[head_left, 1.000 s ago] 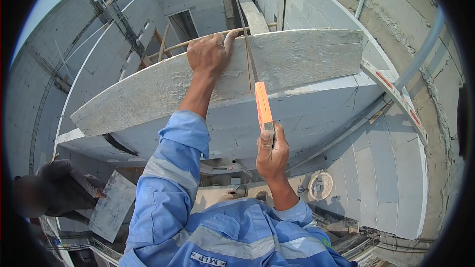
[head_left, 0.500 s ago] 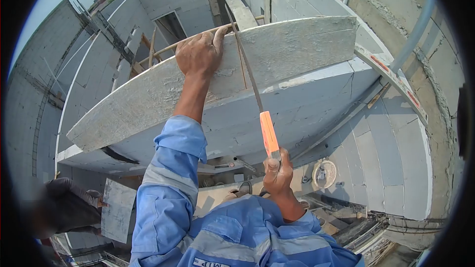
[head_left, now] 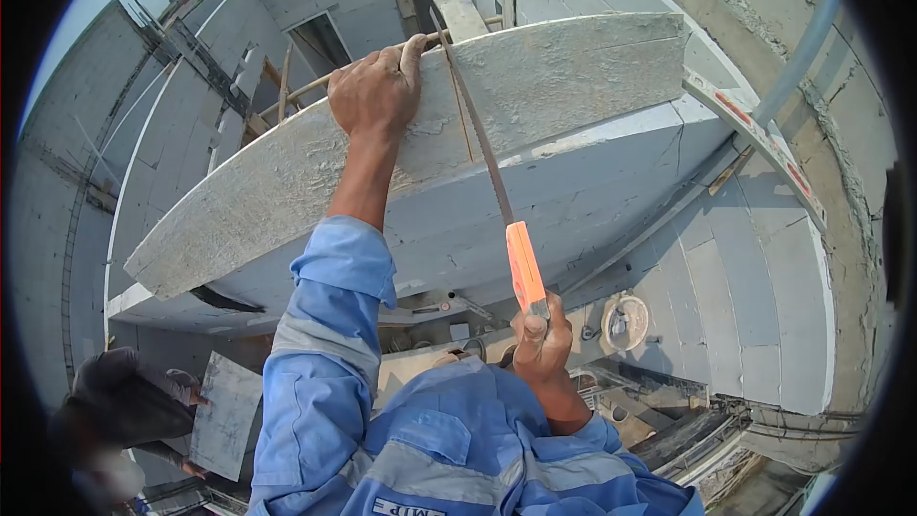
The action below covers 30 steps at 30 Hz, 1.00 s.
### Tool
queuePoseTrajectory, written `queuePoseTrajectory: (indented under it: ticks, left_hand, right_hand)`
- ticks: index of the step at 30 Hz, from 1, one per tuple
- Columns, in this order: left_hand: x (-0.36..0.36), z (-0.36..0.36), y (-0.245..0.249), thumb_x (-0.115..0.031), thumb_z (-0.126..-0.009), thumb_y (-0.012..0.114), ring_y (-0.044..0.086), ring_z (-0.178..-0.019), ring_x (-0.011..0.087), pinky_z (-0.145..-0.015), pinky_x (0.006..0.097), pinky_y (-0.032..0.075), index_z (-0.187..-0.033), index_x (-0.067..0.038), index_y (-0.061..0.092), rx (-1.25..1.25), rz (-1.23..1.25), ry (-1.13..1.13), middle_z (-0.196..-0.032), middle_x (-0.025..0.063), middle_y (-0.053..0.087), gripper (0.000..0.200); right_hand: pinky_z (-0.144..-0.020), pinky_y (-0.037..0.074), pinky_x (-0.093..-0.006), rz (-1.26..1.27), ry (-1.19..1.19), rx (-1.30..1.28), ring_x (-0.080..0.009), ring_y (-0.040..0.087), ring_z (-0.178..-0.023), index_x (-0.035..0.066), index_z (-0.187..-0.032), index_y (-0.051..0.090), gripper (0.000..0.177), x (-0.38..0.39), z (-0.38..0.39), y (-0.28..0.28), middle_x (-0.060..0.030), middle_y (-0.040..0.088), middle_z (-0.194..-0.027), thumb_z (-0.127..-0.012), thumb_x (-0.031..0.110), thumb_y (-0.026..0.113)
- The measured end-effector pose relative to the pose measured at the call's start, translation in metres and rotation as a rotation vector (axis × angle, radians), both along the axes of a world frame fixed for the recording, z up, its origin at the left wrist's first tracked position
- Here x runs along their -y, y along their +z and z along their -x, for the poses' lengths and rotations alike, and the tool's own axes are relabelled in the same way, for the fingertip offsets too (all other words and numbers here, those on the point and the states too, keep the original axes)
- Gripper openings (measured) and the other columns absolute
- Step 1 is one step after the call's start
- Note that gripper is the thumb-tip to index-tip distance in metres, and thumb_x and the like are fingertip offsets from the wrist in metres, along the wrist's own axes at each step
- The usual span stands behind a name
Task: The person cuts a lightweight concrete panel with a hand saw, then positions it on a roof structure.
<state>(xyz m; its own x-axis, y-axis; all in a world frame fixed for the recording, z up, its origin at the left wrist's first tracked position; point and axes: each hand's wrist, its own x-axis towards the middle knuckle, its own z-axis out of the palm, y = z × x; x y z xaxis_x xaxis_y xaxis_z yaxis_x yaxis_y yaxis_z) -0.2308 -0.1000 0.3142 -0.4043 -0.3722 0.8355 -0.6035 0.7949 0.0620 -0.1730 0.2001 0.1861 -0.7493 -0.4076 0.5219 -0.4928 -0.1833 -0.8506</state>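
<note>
Saw (head_left: pixel 485 139): drawn back toward the body since the earlier frame, now slanting across the face of the board and reaching past its top edge at the tip.
Orange handle (head_left: pixel 523 263): below the board, at the near end of the blade.
Right hand (head_left: pixel 543 339): closed around the lower end of the orange handle, near the front of the blue jacket (head_left: pixel 420 430).
Board (head_left: pixel 287 177): long, rough and grey, lying along the wall (head_left: pixel 573 186) and crossed by the blade just beside the left hand.
Brown line (head_left: pixel 463 115): thin, running down the board's face, just left of the blade.
Left hand (head_left: pixel 375 91): clamped on the board, with fingers bent over the top edge.
Pole (head_left: pixel 315 86): behind the board, partly hidden by the left hand.
Level (head_left: pixel 755 139): tilted beside the right end of the board, marked with red.
Bucket (head_left: pixel 626 322): round and pale, on the right, below the wall.
Co-worker (head_left: pixel 134 401): at lower left, well apart from the saw, with a hand at the edge of a grey panel (head_left: pixel 227 416).
</note>
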Motion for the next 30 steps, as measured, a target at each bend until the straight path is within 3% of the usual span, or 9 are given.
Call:
queuePoseTrajectory:
  ticks: [3, 6, 8, 9, 10, 14, 17, 21, 30]
  left_hand:
    - [-0.018, -0.01, 0.012, -0.057, -0.097, 0.045, 0.064, -0.058, 0.0222, -0.063, 0.0384, 0.043, -0.066, -0.014, 0.068, 0.071, 0.016, 0.009, -0.065, 0.0043, 0.068, 0.057]
    - [-0.019, -0.017, 0.008, -0.057, -0.097, 0.046, 0.064, -0.057, 0.0218, -0.063, 0.0377, 0.043, -0.066, -0.014, 0.068, 0.104, -0.01, 0.043, -0.063, 0.0035, 0.067, 0.057]
    - [-0.011, -0.007, 0.01, -0.059, -0.097, 0.041, 0.059, -0.055, 0.0263, -0.062, 0.0399, 0.041, -0.061, -0.014, 0.062, 0.064, -0.041, 0.016, -0.06, 0.0047, 0.062, 0.061]
    - [-0.01, -0.007, 0.008, -0.059, -0.097, 0.041, 0.059, -0.055, 0.0263, -0.062, 0.0399, 0.041, -0.061, -0.014, 0.062, 0.06, -0.041, 0.018, -0.06, 0.0047, 0.062, 0.061]
    - [-0.011, -0.006, 0.005, -0.06, -0.098, 0.04, 0.06, -0.057, 0.0268, -0.063, 0.04, 0.041, -0.063, -0.014, 0.063, 0.01, 0.002, -0.013, -0.062, 0.0052, 0.063, 0.062]
    - [0.007, 0.004, 0.007, -0.059, -0.097, 0.041, 0.065, -0.06, 0.0249, -0.068, 0.0408, 0.046, -0.068, -0.014, 0.071, 0.12, -0.021, 0.087, -0.065, 0.0053, 0.068, 0.061]
    - [0.013, 0.006, 0.012, -0.061, -0.097, 0.039, 0.064, -0.061, 0.0275, -0.068, 0.0421, 0.046, -0.07, -0.015, 0.071, 0.151, -0.073, 0.146, -0.066, 0.0063, 0.068, 0.063]
    - [0.005, 0.0, 0.018, -0.064, -0.096, 0.038, 0.065, -0.064, 0.0315, -0.068, 0.0416, 0.048, -0.073, -0.013, 0.073, 0.201, -0.138, 0.105, -0.068, 0.0117, 0.068, 0.065]
    - [0.003, -0.015, 0.023, -0.068, -0.094, 0.034, 0.069, -0.08, 0.0381, -0.07, 0.0465, 0.053, -0.099, -0.019, 0.077, 0.282, -0.397, 0.116, -0.08, 0.0182, 0.071, 0.066]
  right_hand:
    - [-0.052, 0.048, -0.033, -0.225, 0.072, 0.137, -0.0242, 0.063, -0.056, -0.006, -0.12, 0.054, 0.053, 0.055, 0.046, 0.084, -0.0134, 0.056, -0.064, -0.101, 0.043, 0.048]
    - [-0.052, 0.048, -0.0334, -0.241, 0.069, 0.054, -0.0248, 0.063, -0.055, -0.007, -0.12, 0.054, 0.053, 0.075, 0.052, 0.092, -0.014, 0.056, -0.064, -0.101, 0.042, 0.049]
    - [-0.05, 0.046, -0.0343, -0.13, 0.012, 0.047, -0.025, 0.061, -0.054, -0.006, -0.119, 0.054, 0.052, 0.023, 0.012, 0.048, -0.0132, 0.055, -0.064, -0.101, 0.042, 0.05]
    - [-0.049, 0.041, -0.031, -0.112, 0.006, 0.061, -0.0173, 0.054, -0.052, -0.006, -0.118, 0.054, 0.054, -0.007, -0.01, 0.025, -0.0082, 0.052, -0.062, -0.101, 0.044, 0.046]
    - [-0.047, 0.037, -0.0277, -0.098, 0.007, 0.073, -0.0097, 0.046, -0.05, -0.006, -0.117, 0.053, 0.056, -0.019, -0.018, 0.027, -0.0031, 0.049, -0.06, -0.102, 0.047, 0.042]
    - [-0.047, 0.036, -0.0259, -0.204, -0.018, 0.047, -0.0082, 0.044, -0.05, -0.007, -0.119, 0.054, 0.053, -0.006, 0.004, 0.044, -0.0014, 0.047, -0.058, -0.103, 0.043, 0.043]
    - [-0.05, 0.042, -0.0329, -0.246, 0.09, 0.303, -0.0199, 0.054, -0.051, -0.005, -0.115, 0.056, 0.047, -0.004, 0.033, 0.069, -0.0097, 0.053, -0.064, -0.101, 0.04, 0.051]
    - [-0.055, 0.046, -0.0309, -0.123, 0.053, 0.09, -0.02, 0.06, -0.058, -0.004, -0.116, 0.058, 0.047, -0.013, 0.01, 0.046, -0.0102, 0.058, -0.069, -0.1, 0.04, 0.054]
    - [-0.056, 0.046, -0.0305, -0.195, 0.11, 0.132, -0.018, 0.058, -0.058, -0.004, -0.116, 0.058, 0.048, -0.027, 0.033, 0.027, -0.0094, 0.057, -0.069, -0.099, 0.041, 0.054]
